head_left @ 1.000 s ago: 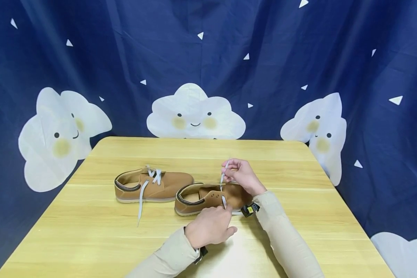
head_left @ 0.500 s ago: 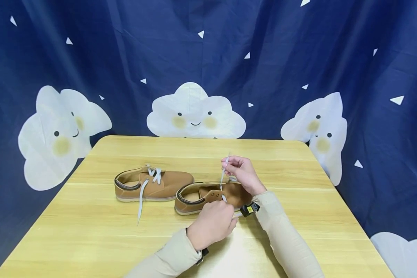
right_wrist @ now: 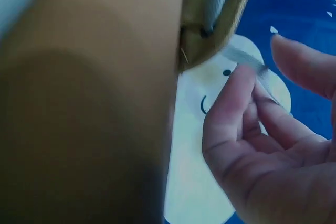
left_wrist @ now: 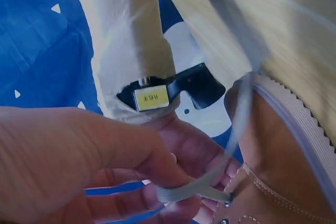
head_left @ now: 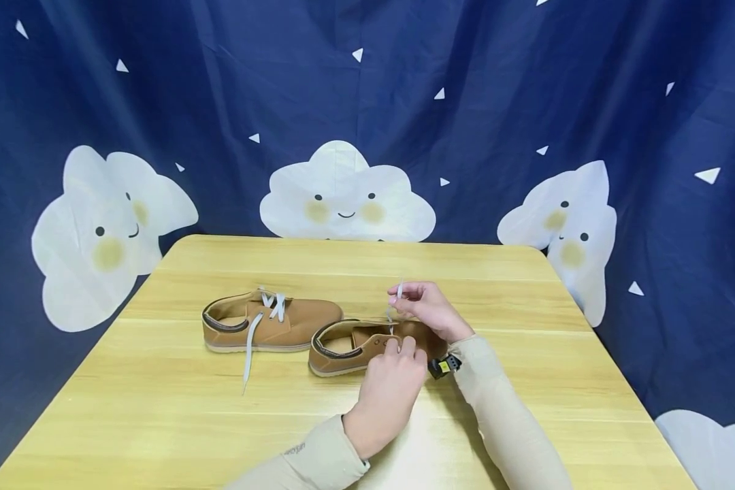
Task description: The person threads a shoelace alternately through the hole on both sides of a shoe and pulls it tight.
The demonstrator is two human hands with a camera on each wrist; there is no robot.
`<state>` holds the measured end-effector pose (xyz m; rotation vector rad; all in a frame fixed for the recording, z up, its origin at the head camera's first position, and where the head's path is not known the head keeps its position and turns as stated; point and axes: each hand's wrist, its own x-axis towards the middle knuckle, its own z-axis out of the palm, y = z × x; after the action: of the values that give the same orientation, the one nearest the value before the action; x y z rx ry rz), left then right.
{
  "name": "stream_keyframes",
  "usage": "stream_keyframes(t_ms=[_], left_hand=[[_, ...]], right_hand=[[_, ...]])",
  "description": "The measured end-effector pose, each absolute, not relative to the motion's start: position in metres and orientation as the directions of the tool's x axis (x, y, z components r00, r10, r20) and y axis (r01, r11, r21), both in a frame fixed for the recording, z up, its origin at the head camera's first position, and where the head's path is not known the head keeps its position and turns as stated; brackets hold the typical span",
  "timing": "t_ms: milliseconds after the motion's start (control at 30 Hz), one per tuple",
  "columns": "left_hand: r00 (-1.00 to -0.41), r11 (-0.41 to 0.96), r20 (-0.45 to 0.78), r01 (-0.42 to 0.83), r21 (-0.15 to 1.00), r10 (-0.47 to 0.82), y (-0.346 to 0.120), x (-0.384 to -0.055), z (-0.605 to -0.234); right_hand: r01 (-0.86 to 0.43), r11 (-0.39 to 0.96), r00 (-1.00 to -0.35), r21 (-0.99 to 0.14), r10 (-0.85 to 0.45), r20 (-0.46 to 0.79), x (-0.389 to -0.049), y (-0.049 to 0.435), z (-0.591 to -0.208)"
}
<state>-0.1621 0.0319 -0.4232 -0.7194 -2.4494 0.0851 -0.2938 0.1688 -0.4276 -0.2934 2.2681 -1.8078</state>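
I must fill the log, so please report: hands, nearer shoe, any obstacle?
Left hand pinching shoelace at near eyelets; right hand holding raised lace end, far side. Nearer brown lace-up shoe upright, lacing unfinished. Nothing visibly in the way.

On the table [head_left: 159, 401], the far shoe [head_left: 300, 323] lies at ten o'clock from the near shoe [head_left: 366, 347]; the curtain [head_left: 306, 82] hangs behind, at twelve.

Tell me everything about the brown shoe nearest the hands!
This brown, leather-looking shoe has a dark padded collar, stitched seams and a pale, ridged sole. It stands upright on the wooden table, toe pointing right in the head view, in front of another brown shoe. A pale lace threads it, in the grip of the right hand and left hand. A bare eyelet shows; whether the shoes touch, I can't tell.
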Motion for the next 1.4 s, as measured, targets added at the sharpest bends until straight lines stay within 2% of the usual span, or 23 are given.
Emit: stream_keyframes(t_ms=[233, 500, 900, 1233, 1400], left_hand=[[-0.592, 0.763, 0.49, 0.568, -0.309, 0.64, 0.035, -0.15, -0.422], [-0.52, 0.689, 0.47, 0.643, -0.335, 0.713, 0.038, -0.14, -0.424], [-0.56, 0.735, 0.483, 0.58, -0.351, 0.673, 0.034, -0.127, -0.422], [-0.58, 0.763, 0.502, 0.548, -0.343, 0.641, 0.036, -0.124, -0.425], [-0.624, 0.772, 0.462, 0.57, -0.282, 0.63, 0.037, -0.123, -0.425]], right_hand=[[-0.077, 0.441, -0.935, -0.894, -0.343, -0.088, -0.293, 0.172, -0.433], [-0.106, 0.432, -0.935, -0.896, -0.351, -0.059, -0.292, 0.164, -0.435], [-0.087, 0.432, -0.962, -0.898, -0.269, -0.037, -0.294, 0.161, -0.436], [-0.05, 0.338, -0.978, -0.94, -0.207, -0.023, -0.295, 0.158, -0.437], [-0.035, 0.282, -0.974, -0.959, -0.226, -0.031, -0.296, 0.158, -0.437]])
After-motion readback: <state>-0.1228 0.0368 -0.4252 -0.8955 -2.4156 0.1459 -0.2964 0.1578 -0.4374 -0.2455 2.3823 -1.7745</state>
